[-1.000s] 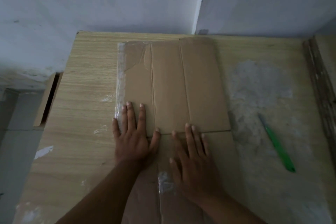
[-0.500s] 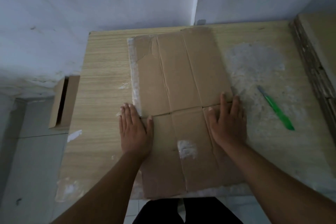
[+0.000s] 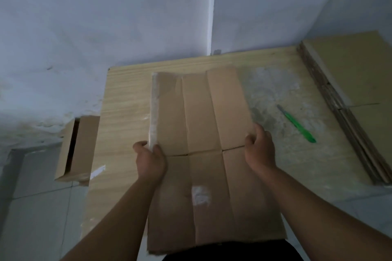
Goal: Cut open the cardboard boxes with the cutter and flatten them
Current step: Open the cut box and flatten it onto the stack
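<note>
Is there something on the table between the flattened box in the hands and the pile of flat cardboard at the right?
Only the green cutter lies on the table between the flattened box and the pile; carried above it, the box should pass.

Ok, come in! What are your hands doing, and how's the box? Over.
Left hand grips flattened box by its left edge, right hand by the right edge. Near end overhangs table. Green cutter lies apart on the right; nothing blocking.

left hand (image 3: 150,161) — fingers (image 3: 140,145) curled round cardboard (image 3: 201,116) edge | right hand (image 3: 259,148) — likewise, opposite edge | forearms extended
</note>
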`<state>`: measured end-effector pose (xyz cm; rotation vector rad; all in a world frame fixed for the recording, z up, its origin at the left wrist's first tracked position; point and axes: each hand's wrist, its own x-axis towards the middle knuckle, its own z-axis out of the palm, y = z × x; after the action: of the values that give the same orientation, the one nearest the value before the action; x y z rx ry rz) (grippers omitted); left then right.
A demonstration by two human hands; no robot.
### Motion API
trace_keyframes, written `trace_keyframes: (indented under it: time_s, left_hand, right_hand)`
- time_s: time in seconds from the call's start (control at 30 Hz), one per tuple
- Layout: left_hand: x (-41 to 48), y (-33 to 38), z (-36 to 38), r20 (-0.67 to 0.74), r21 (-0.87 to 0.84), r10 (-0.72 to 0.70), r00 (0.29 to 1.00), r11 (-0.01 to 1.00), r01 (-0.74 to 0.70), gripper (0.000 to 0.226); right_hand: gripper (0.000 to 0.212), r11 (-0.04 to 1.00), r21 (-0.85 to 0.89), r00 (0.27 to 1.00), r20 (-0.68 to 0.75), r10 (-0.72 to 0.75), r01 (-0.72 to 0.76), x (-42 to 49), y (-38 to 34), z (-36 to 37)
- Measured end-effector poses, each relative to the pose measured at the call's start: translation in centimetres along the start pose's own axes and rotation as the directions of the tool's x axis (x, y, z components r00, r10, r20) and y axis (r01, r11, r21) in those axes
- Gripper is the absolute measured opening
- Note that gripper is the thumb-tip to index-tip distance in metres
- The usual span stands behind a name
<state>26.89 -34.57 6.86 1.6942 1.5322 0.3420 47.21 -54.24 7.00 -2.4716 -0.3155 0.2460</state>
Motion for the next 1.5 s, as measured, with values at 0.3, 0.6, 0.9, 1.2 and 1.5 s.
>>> trace_keyframes:
  time_s: [0.3,0.6,0.9,1.2,1.5]
  left_hand:
    - [-5.2,8.7,7.0,0.062,-0.109,0.181,0.982,0.979,-0.174,0.029]
    - [-16.5,24.1,24.8,0.057,-0.172,0.277,0.959,0.949,-0.264,0.027]
    - [-24.3,34.6,38.4,0.123,-0.180,0.129,0.984,0.978,-0.106,0.034]
    - [-23.0,34.2,42.1,0.321,0.258,0.218,0.922,0.916,-0.307,0.033]
    - [-22.7,33.2,43.3,0.186,0.214,0.190,0.964,0.950,-0.229,0.051]
  right_hand:
    - [0.042,0.982,0.120,0.967,-0.224,-0.119,0.148,6.3,4.9,-10.5]
    - [0.040,0.989,0.044,0.961,-0.246,-0.129,0.144,20.6,20.1,-28.0]
    - [0.042,0.994,-0.008,0.990,-0.086,-0.113,0.112,33.5,28.7,-40.4]
    - [0.039,0.992,-0.016,0.988,0.088,0.129,-0.128,38.6,33.5,-38.6]
    - [0.051,0.984,-0.144,0.977,0.169,0.133,-0.109,39.0,35.0,-37.5]
